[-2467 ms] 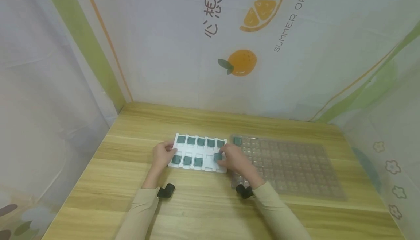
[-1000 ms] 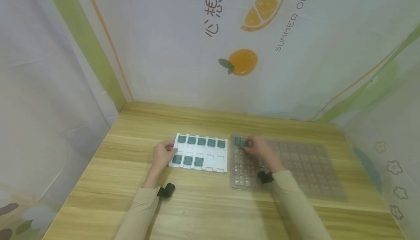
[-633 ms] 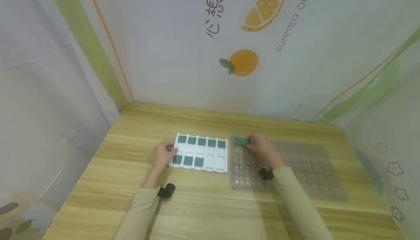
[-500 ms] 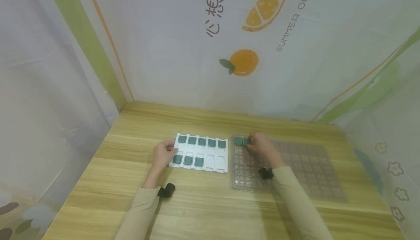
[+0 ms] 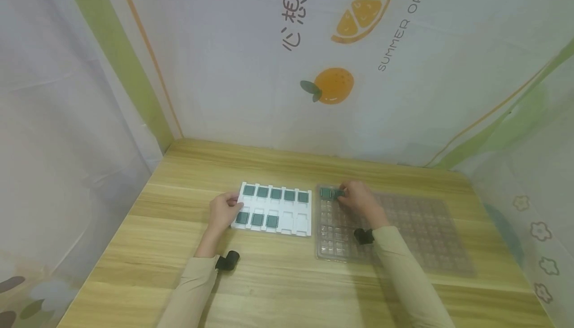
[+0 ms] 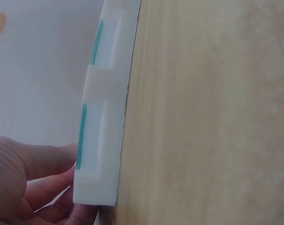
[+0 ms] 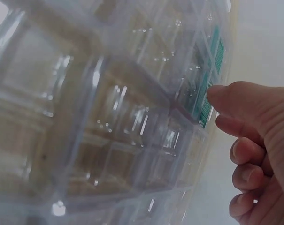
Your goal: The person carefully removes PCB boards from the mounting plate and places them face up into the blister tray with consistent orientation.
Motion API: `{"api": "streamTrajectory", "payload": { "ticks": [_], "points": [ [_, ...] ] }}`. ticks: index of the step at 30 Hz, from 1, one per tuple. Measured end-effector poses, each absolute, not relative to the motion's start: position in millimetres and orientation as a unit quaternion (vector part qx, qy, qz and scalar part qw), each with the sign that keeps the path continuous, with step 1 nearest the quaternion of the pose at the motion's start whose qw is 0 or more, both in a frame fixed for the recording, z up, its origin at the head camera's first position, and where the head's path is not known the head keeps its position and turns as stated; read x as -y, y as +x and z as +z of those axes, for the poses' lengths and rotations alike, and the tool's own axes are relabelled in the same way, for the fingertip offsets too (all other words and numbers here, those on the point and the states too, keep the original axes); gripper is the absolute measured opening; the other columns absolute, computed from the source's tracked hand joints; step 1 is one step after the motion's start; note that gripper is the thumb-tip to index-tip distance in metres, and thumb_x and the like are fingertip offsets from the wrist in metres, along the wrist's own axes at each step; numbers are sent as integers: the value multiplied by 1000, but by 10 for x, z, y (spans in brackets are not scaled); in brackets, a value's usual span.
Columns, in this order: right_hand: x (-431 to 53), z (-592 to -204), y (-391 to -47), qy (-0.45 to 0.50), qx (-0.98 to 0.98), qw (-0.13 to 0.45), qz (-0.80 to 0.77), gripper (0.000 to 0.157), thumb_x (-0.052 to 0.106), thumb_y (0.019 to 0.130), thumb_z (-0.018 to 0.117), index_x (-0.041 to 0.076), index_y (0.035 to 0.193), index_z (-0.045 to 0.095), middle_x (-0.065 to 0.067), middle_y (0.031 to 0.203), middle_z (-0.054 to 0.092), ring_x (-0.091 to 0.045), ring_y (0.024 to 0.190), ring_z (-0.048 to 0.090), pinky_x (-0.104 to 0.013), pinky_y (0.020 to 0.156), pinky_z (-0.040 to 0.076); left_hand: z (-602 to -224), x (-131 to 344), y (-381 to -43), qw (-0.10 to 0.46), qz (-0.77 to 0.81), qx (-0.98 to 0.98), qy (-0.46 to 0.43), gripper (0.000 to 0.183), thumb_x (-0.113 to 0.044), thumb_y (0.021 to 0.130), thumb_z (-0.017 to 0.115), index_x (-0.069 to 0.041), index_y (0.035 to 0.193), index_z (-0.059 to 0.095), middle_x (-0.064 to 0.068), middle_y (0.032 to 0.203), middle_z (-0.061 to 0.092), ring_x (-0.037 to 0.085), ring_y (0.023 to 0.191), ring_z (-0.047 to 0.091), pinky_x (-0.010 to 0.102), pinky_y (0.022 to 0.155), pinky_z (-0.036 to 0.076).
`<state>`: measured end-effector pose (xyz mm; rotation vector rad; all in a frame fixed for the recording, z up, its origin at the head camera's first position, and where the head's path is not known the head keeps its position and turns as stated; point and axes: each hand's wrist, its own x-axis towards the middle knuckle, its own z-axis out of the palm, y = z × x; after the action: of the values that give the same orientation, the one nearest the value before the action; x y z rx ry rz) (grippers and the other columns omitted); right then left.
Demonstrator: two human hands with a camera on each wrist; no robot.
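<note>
My left hand [image 5: 222,213] grips the left edge of a white foam-like tray [image 5: 273,206], thumb at its top edge and fingers at its side in the left wrist view. Thin green square plates fill the tray's back row, and 3 more lie at the left of its front row. To the right lies a clear plastic tray [image 5: 329,248] with many small cells. My right hand [image 5: 360,201] pinches a green square plate [image 5: 339,194] between thumb and index finger, at a back-row cell. Another green square plate [image 5: 326,193] sits beside it in the back left corner cell.
Both trays lie side by side on a wooden table [image 5: 269,288], a narrow gap between them. A printed white curtain [image 5: 242,79] hangs behind the table and along both sides. Dark wrist cameras stick out from both wrists.
My right hand has carried a green square plate from the white tray's front row rightward to the clear tray, beside the corner one. Lately it shifts only slightly. My left hand stays put.
</note>
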<state>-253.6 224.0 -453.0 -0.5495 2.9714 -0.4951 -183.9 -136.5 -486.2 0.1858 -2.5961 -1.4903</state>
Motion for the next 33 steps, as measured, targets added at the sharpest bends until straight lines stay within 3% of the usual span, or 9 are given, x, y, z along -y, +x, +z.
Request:
{"api": "streamTrajectory", "payload": {
  "ticks": [19,29,33],
  "points": [
    [-2175,-4509,-2392,-181,-964,45,-191,31,11,81,70,-7,104,63,-19,96,65,-27,79,60,-42,75,53,-4889,1357,-1861,70,-493,865,68,30,4,80,66,11,109,62,25,94,66,34,85,63,40,75,55],
    [-2047,-4536,-2303,-192,-956,36,-218,25,10,80,70,-3,101,65,-6,73,59,-15,57,48,-27,49,43,-4866,1358,-1855,66,-492,865,69,30,3,80,65,11,109,62,25,94,66,35,86,63,41,76,54],
    [-1978,-4519,-2258,-205,-949,32,-239,19,9,80,70,-3,95,65,-6,74,59,-14,59,49,-26,50,44,-4856,1357,-1853,65,-492,865,70,30,3,81,65,12,109,62,25,94,65,35,86,63,41,76,54]
  ]
}}
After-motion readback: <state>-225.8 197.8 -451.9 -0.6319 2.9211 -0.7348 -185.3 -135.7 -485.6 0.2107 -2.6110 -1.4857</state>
